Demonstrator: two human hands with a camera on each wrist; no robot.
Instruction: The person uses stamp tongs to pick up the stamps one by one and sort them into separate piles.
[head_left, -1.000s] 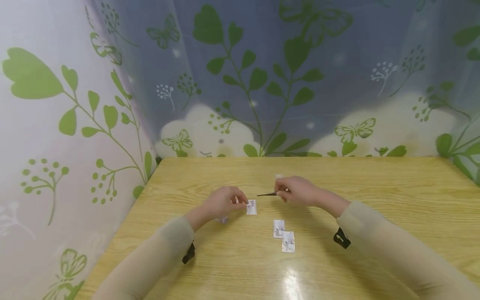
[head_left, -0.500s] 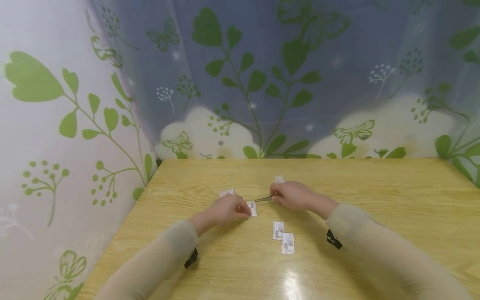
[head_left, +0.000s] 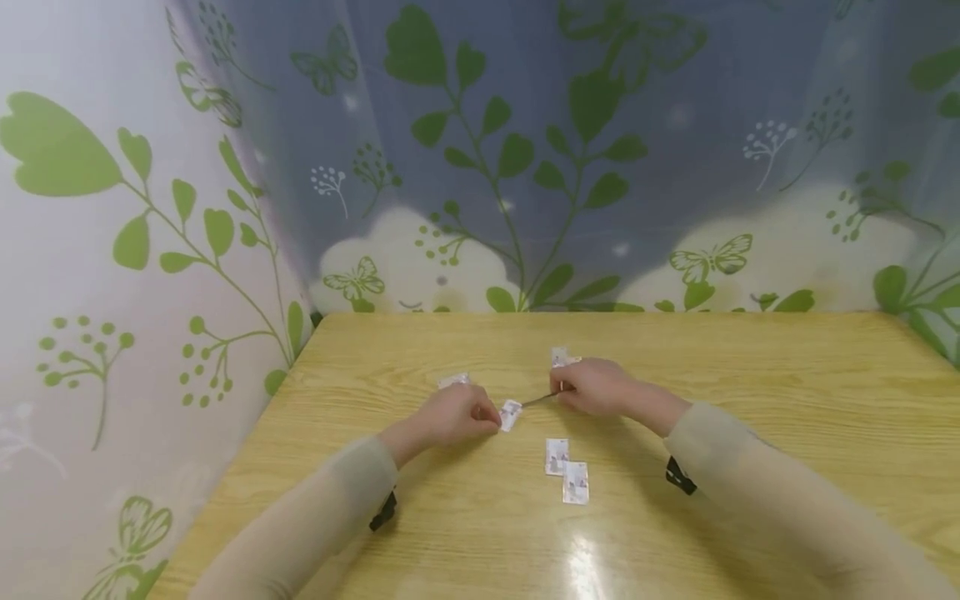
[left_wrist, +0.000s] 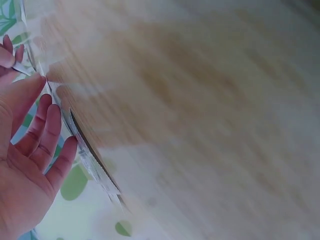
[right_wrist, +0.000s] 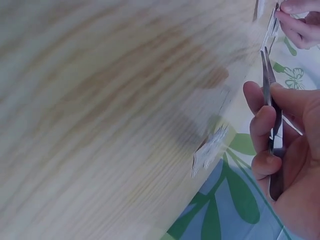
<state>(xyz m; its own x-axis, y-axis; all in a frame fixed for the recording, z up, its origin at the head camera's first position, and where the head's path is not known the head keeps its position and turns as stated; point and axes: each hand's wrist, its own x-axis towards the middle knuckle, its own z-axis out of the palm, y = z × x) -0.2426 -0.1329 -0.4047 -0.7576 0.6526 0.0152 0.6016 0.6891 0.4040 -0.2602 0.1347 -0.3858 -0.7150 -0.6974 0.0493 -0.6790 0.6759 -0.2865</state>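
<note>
Near the table's middle, my left hand (head_left: 455, 414) pinches the left edge of a small white printed packet (head_left: 511, 415) between thumb and index finger. The packet is turned at a slant. My right hand (head_left: 597, 387) grips a pair of dark metal tweezers (right_wrist: 272, 120), pointing left. In the head view their tips meet the packet's upper right corner. In the right wrist view the tweezer tips sit right at the packet (right_wrist: 270, 36), with the left hand (right_wrist: 302, 22) on its far side. The left wrist view has the left hand's (left_wrist: 35, 150) other fingers loosely extended.
Two similar packets, an upper one (head_left: 557, 457) and a lower one (head_left: 576, 483), overlap on the wooden table (head_left: 712, 517) nearer the body. Another packet (head_left: 454, 380) lies behind the left hand, and more (head_left: 559, 357) lie behind the right. A patterned curtain (head_left: 480, 167) hangs behind the table.
The tweezers have come left and down to the packet. My left hand has shifted slightly down, uncovering the packet behind it. The pinched packet has turned from straight to slanted.
</note>
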